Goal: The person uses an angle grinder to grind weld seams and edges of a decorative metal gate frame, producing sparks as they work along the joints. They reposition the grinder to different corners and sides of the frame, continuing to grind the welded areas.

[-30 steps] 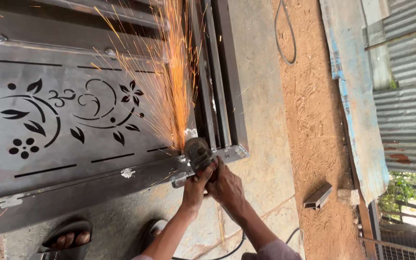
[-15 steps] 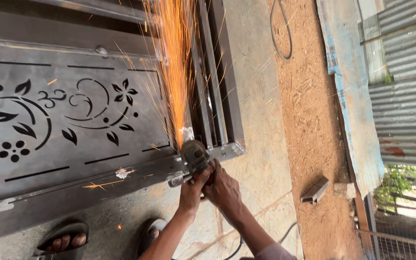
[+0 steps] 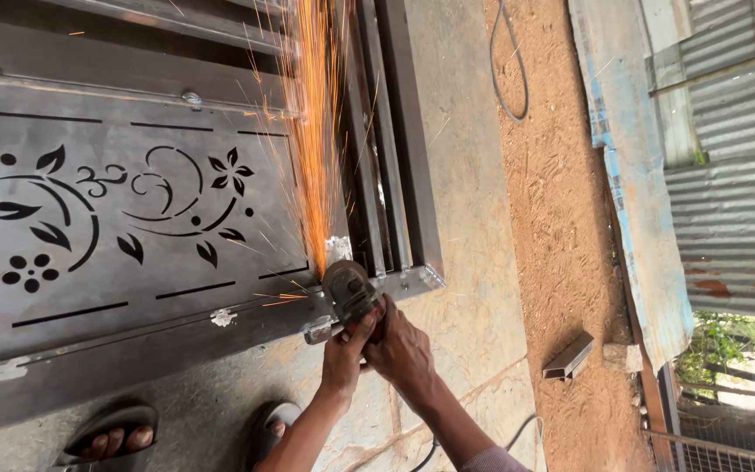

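Note:
A steel gate panel (image 3: 133,210) with cut-out flower and leaf patterns lies flat on the concrete. An angle grinder (image 3: 349,293) presses its disc against the panel's lower right frame, and orange sparks (image 3: 312,131) fly up and away across the bars. My left hand (image 3: 344,354) grips the grinder from below. My right hand (image 3: 402,350) wraps the grinder's body just to the right of it. Both forearms reach in from the bottom of the view.
My sandalled feet (image 3: 115,437) stand at the bottom left. The grinder's cable (image 3: 517,428) trails at the bottom. Another black cable (image 3: 509,70) loops on red soil. A short steel offcut (image 3: 568,357) lies on the soil, near corrugated sheets (image 3: 727,157).
The spray of sparks has narrowed and swung from a wide fan to a tighter upward stream. The hands and grinder stay at the same corner of the frame.

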The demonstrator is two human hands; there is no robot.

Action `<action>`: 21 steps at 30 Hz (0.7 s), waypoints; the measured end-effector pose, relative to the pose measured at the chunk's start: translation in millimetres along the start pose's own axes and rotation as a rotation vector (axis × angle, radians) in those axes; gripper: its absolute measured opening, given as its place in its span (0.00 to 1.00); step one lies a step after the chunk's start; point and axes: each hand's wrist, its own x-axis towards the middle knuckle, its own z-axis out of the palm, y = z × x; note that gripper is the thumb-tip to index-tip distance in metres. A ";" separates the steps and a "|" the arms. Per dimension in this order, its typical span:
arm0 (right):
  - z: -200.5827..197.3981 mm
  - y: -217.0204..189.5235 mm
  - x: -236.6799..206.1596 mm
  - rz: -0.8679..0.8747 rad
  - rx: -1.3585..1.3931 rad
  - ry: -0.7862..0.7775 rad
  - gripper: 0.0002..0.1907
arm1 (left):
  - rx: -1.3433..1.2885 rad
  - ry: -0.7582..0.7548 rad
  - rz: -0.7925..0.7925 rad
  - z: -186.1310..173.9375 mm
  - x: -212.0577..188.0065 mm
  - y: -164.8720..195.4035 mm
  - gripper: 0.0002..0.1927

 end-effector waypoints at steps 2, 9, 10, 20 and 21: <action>-0.9 -0.6 0.2 0.066 0.041 -0.060 0.38 | 0.074 0.010 -0.025 -1.0 0.3 -0.5 0.44; -2.6 -0.7 -0.5 0.074 0.020 -0.054 0.37 | 0.027 0.004 -0.018 -0.6 0.1 -2.6 0.42; -2.1 -0.9 -1.2 0.090 0.030 -0.060 0.38 | 0.031 0.013 -0.015 -0.3 -0.5 -3.2 0.42; -1.5 -0.7 3.5 0.122 -0.012 -0.132 0.44 | 0.038 0.004 -0.013 0.8 -3.5 7.4 0.39; -3.4 -0.9 5.5 0.117 -0.024 -0.129 0.46 | 0.067 -0.002 -0.020 1.9 -2.2 8.6 0.39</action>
